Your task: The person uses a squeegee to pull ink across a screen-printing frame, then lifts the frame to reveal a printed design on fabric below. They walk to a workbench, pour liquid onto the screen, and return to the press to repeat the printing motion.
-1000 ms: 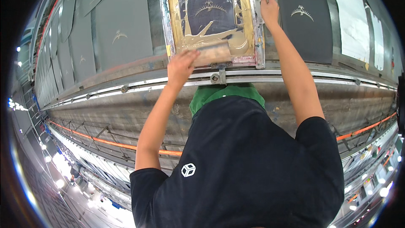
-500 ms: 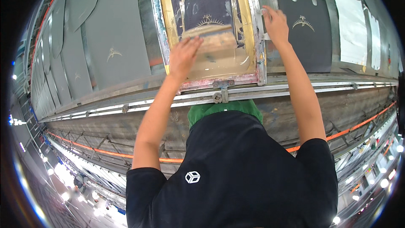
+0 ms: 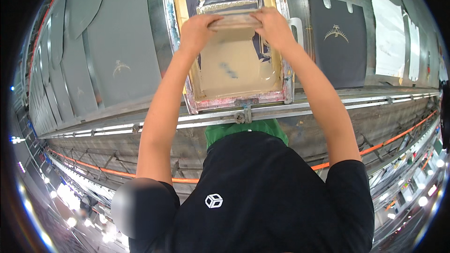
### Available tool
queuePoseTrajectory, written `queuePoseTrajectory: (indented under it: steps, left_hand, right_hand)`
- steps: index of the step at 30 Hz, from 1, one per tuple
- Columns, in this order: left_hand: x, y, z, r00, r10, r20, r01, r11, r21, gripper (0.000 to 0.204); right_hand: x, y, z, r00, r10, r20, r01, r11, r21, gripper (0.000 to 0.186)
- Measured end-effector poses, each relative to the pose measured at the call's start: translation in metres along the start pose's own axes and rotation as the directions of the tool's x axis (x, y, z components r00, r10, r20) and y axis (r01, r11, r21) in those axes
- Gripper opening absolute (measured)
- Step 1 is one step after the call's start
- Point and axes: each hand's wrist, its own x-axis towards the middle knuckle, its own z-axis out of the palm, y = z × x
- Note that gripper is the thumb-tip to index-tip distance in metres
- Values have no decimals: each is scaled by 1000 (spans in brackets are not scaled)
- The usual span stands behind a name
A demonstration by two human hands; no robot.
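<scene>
Both my hands hold a wooden squeegee (image 3: 235,20) crosswise over a printing screen (image 3: 287,77). My left hand (image 3: 196,31) is closed around its left end, and my right hand (image 3: 275,27) grips the right end. Tan ink (image 3: 229,49) covers the mesh on my side of the squeegee, with a small dark streak near its middle. Past the squeegee, a ridge of ink and a dark strip of mesh show. Yellowish tape lines the frame's inner sides. The squeegee's lower edge is hidden.
To the right lies a dark cut panel (image 3: 337,42) with a light crest print; white sheets (image 3: 390,37) lie beyond it. Grey panels (image 3: 119,42) with faint prints line the table at left. A metal rail (image 3: 318,108) runs along the near edge.
My right hand has come from the frame's right side onto the squeegee. The squeegee has moved away from me and levelled, and ink now covers the crest area of the mesh.
</scene>
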Motion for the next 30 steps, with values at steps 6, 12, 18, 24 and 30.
queuePoseTrajectory:
  steps: [6, 12, 18, 24, 30]
  left_hand:
    - [-108, 31, 23, 998, 54, -27, -55, 997, -56, 40]
    - [-140, 41, 11, 999, 40, 25, -39, 998, -47, 44]
    - [-18, 3, -9, 1000, 16, -4, -16, 996, -85, 44]
    - [26, -5, -16, 996, -50, 67, 54, 997, -56, 39]
    - [-78, 15, 10, 1000, 13, -17, -16, 989, -147, 31]
  right_hand:
    - [-112, -46, 18, 1000, 25, 1, -25, 995, 95, 52]
    - [-134, -71, 11, 998, 55, 34, -58, 991, 120, 51]
    - [-23, -11, -16, 999, -14, -43, 15, 1000, 24, 45]
    - [12, 2, -11, 995, 41, -86, -38, 999, 34, 41]
    - [-89, -36, 17, 997, 55, -48, -50, 993, 105, 53]
